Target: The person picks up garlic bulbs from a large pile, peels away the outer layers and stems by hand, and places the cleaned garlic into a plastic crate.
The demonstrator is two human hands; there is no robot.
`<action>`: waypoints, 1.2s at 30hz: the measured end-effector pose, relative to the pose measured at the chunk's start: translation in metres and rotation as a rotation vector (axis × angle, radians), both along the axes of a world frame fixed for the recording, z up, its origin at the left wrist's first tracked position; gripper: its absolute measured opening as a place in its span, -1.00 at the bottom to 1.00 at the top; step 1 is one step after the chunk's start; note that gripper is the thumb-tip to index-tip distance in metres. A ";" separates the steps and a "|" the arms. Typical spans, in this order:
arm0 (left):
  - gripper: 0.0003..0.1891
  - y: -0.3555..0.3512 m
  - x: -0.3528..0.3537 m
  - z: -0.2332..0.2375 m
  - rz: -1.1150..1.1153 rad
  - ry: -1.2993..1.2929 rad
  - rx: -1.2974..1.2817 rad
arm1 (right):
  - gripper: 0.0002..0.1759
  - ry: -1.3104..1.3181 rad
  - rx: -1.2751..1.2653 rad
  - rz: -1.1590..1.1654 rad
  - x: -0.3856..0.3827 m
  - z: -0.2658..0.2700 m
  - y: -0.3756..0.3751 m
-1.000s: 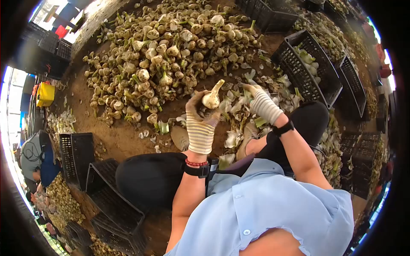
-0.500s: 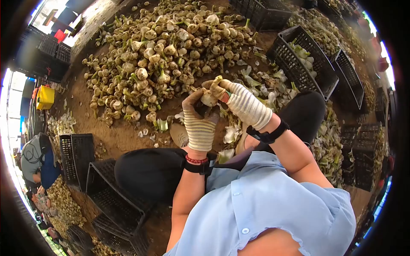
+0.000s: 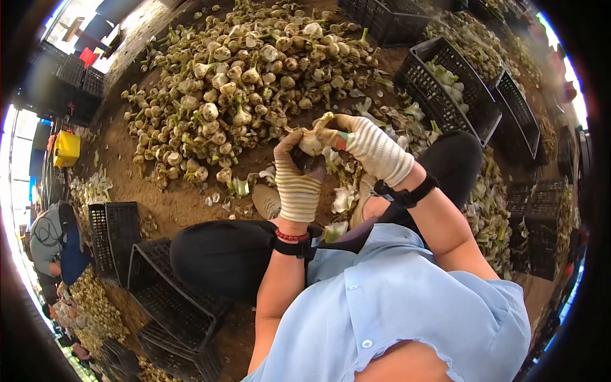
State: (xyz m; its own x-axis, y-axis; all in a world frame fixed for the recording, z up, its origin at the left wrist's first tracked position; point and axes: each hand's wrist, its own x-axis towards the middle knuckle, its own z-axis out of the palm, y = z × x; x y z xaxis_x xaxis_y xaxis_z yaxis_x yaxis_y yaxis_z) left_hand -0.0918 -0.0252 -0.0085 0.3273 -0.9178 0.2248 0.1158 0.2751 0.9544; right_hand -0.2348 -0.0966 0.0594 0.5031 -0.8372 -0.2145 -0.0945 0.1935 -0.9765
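Both hands wear striped, soiled gloves. My left hand (image 3: 296,178) has its thumb and fingers closed round the lower left side of a pale garlic bulb (image 3: 311,144). My right hand (image 3: 369,145) pinches the bulb's stem and outer skin from the right, with a bit of green and orange showing at its fingers. The bulb hangs between the two hands, just in front of a large heap of garlic bulbs (image 3: 235,89) on the dirt floor. Loose leaves and peelings (image 3: 345,198) lie below and to the right of my right hand.
Black crates stand at the right, one holding pale leaves (image 3: 449,83), and more empty-looking crates (image 3: 114,239) at the left. A yellow container (image 3: 66,149) is farther left. Another person (image 3: 51,239) is at the left edge, near another garlic pile (image 3: 95,305).
My right hand has shifted slightly to the right and its wrist has turned a little. My left hand stays almost in place, still on the bulb.
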 end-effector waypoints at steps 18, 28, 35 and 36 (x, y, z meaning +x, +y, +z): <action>-0.84 -0.008 0.009 -0.014 0.080 0.165 0.455 | -0.74 -0.050 0.140 -0.124 -0.019 -0.043 0.008; -0.90 0.002 0.015 0.006 -0.003 0.286 0.383 | -0.72 0.191 -0.051 -0.195 -0.061 -0.053 -0.020; -0.84 0.000 0.006 0.006 -0.053 0.152 0.218 | -0.61 0.750 -0.691 -0.060 -0.061 -0.045 -0.009; -0.83 0.000 0.002 0.008 -0.029 0.055 0.238 | -0.62 0.687 -0.713 -0.036 -0.049 -0.031 0.000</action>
